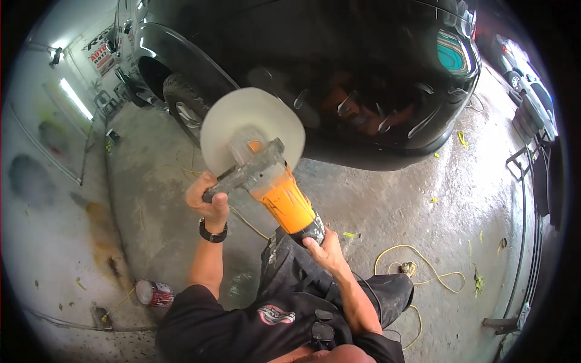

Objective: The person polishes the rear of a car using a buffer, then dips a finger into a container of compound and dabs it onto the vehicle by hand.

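In front of my body I hold an orange and black car polisher (285,202) with a large pale round pad (212,130). My left hand (212,202), with a dark watch at its wrist, is wrapped around the side handle. The dark rear end of the tool body sits in the grip of my right hand (327,249). Behind the pad stands a glossy black car (260,48), its bumper (387,154) curving off to the right. Whether the pad touches the car, I cannot tell.
A yellow cord (436,275) loops over the concrete floor (163,212) near my right leg. A red-labelled can (154,293) lies by the left wall (54,242). Metal rails (521,242) run along the right. A wheel (184,109) shows under the car.
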Demonstrator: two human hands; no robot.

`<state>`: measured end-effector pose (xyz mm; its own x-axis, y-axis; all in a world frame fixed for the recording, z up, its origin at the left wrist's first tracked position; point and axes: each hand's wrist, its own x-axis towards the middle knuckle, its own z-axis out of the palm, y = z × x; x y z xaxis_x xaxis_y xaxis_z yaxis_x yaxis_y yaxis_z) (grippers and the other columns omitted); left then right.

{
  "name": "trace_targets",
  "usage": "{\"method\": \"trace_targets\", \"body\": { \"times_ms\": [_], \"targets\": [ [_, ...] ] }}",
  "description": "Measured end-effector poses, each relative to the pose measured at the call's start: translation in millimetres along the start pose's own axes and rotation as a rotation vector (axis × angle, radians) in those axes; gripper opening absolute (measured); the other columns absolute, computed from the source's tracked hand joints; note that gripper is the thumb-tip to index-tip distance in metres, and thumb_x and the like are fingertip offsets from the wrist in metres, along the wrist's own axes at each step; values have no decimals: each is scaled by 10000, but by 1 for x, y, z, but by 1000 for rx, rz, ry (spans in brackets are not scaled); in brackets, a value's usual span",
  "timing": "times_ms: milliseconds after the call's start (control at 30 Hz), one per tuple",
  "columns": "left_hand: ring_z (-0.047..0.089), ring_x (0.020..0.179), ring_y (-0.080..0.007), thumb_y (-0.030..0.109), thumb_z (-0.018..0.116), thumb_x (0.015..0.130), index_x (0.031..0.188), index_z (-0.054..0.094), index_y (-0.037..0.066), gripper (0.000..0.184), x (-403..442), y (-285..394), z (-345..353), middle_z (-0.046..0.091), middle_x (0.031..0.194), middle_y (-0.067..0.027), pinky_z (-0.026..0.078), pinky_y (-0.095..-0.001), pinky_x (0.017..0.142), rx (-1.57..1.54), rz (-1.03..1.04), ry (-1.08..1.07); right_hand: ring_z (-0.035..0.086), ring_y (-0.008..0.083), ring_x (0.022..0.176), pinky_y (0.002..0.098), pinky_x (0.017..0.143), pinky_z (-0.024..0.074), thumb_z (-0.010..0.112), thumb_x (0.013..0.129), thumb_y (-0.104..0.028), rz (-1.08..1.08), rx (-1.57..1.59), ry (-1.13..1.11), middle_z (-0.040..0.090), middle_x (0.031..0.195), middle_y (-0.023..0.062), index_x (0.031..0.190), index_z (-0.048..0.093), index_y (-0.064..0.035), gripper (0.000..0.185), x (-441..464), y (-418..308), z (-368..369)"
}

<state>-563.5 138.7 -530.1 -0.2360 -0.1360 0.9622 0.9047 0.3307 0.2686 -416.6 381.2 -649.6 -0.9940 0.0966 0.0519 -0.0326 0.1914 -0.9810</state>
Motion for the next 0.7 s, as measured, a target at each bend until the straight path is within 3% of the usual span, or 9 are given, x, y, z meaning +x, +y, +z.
{"method": "trace_targets", "body": {
  "times_ms": [67,100,200,233,433,533,700],
  "targets": [
    [413,502,-176,628,634,894,696,456,7,676,-10,9,7,421,587,-53,335,-311,490,-84,14,-37,709,344,991,413,867,524,736,777,-349,2,13,39,717,1017,244,1191,618,62,595,-15,6,-8],
    [395,498,-169,623,622,906,707,447,2,675,-13,16,11,416,586,-50,324,-323,484,-124,34,-63,610,155,819,355,766,512,705,810,-609,-97,0,119,683,863,100,1093,620,92,761,-21,14,-10],
    [421,485,-177,611,677,867,680,481,25,646,-18,40,25,433,570,-40,347,-335,484,-240,85,-118,620,156,819,348,759,512,704,801,-641,-149,34,174,688,867,90,1102,618,92,796,-43,35,-23],
    [440,484,-188,606,718,833,679,507,41,623,-19,45,27,442,570,-37,361,-334,492,-292,87,-161,703,258,1002,393,861,526,755,753,-452,-69,44,124,729,1038,192,1194,622,63,691,-54,38,-32],
    [452,455,-184,525,879,681,640,524,117,542,-12,90,65,443,547,10,358,-320,493,-552,218,-365,650,161,821,330,743,523,681,752,-773,-140,140,386,684,888,63,1067,633,63,894,-105,43,-38],
    [437,452,-184,497,894,672,637,524,124,527,-24,98,79,427,548,10,340,-320,488,-607,174,-385,621,144,774,308,709,511,652,740,-816,-150,98,537,655,863,28,1035,632,49,914,-119,56,-37],
    [444,464,-199,508,878,691,636,516,117,536,-45,63,63,431,551,-12,348,-331,498,-608,71,-344,625,140,808,303,721,511,701,775,-726,-48,101,418,671,893,39,1046,631,57,832,-120,60,-28]
  ]
}}
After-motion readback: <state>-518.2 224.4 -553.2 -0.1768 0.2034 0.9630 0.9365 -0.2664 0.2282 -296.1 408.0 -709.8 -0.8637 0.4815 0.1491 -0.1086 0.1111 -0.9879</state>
